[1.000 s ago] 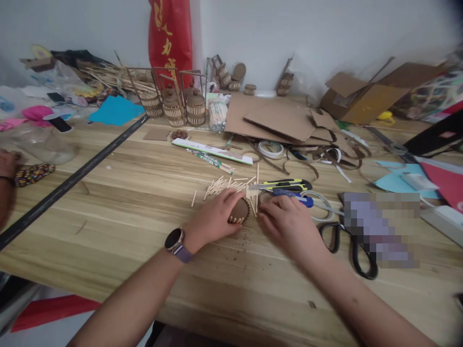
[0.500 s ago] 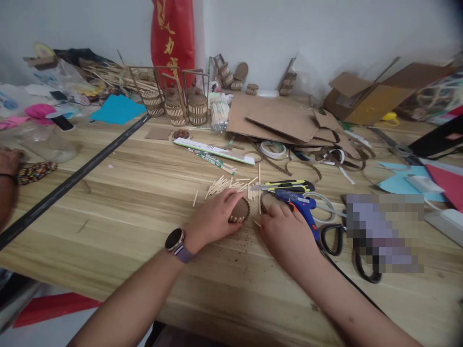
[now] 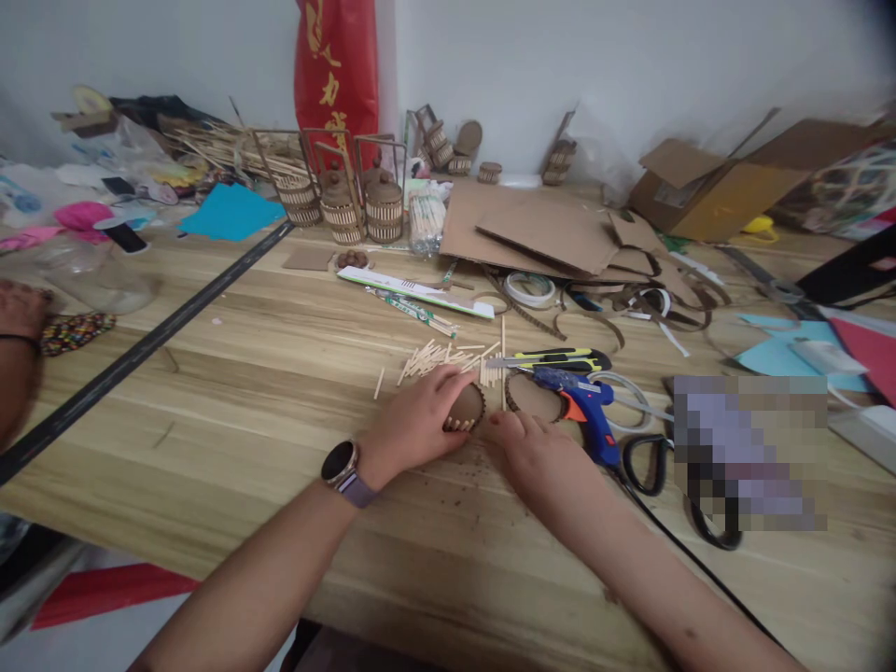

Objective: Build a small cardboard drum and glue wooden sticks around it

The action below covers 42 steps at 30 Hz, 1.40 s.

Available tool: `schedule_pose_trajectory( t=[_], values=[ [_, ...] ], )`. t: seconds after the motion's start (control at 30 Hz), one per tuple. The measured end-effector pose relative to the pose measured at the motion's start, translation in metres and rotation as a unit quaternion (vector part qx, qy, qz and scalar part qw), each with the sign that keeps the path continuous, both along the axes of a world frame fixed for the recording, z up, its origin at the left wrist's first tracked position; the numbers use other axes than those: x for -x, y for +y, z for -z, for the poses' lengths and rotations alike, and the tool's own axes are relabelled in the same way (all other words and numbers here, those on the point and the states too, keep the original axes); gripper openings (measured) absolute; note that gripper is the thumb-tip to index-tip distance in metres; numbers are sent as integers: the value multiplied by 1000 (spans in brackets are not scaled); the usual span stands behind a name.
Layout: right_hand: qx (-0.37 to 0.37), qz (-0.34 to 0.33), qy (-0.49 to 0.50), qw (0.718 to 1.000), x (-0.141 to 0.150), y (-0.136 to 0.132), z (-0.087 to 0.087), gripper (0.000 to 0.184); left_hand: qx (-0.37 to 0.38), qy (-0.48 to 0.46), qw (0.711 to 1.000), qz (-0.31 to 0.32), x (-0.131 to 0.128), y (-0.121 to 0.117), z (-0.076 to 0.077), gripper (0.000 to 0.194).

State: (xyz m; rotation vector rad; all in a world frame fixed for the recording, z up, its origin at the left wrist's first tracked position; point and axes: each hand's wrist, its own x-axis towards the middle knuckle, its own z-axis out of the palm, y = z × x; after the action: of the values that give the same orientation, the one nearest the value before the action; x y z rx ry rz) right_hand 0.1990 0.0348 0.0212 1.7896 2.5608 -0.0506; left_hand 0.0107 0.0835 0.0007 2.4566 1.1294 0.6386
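Round cardboard base [image 3: 466, 407], edged with a ribbed strip and with short stick pieces [image 3: 459, 425] set along its near side, is on the desk [image 3: 266, 420] in front of us. Our left hand [image 3: 418, 418] grips it from the left, fingers at the far side and thumb at the near side. Our right hand [image 3: 533, 450] is just right of it, the fingers bunched together; we cannot tell whether they hold anything.

Behind our right hand we see a second ribbed round [image 3: 530, 396], with a blue glue gun [image 3: 594, 409] close against its right side. A pile of cut sticks [image 3: 430, 360] lies beyond our left hand, and a yellow-and-black utility knife [image 3: 564, 359] points its blade left over the pile's right end. Farther back, we see handled baskets [image 3: 342, 217] standing left of some cardboard sheets [image 3: 536, 227]. At the left edge, another person's hand [image 3: 20, 308] is beside colourful beads [image 3: 77, 333].
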Motion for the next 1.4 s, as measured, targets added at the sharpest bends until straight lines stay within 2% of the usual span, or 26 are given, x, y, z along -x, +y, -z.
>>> schedule_pose_trajectory(
  t=[0.1,0.2,0.37,0.83,1.4],
  values=[
    [12,-16,145,989,-9,5,0,10,11,7,1000,0,0,-1,-1,69],
    [51,-10,279,959,-13,8,-2,7,13,10,1000,3,-1,-1,-2,69],
    [91,2,357,930,-9,9,-2,8,8,-2,1000,14,-2,0,-3,67],
    [93,-9,353,931,-4,5,0,10,29,-16,999,43,-3,-3,-5,64],
    [24,-58,320,945,-5,5,11,11,29,-19,998,47,-3,-2,-6,64]
  ],
)
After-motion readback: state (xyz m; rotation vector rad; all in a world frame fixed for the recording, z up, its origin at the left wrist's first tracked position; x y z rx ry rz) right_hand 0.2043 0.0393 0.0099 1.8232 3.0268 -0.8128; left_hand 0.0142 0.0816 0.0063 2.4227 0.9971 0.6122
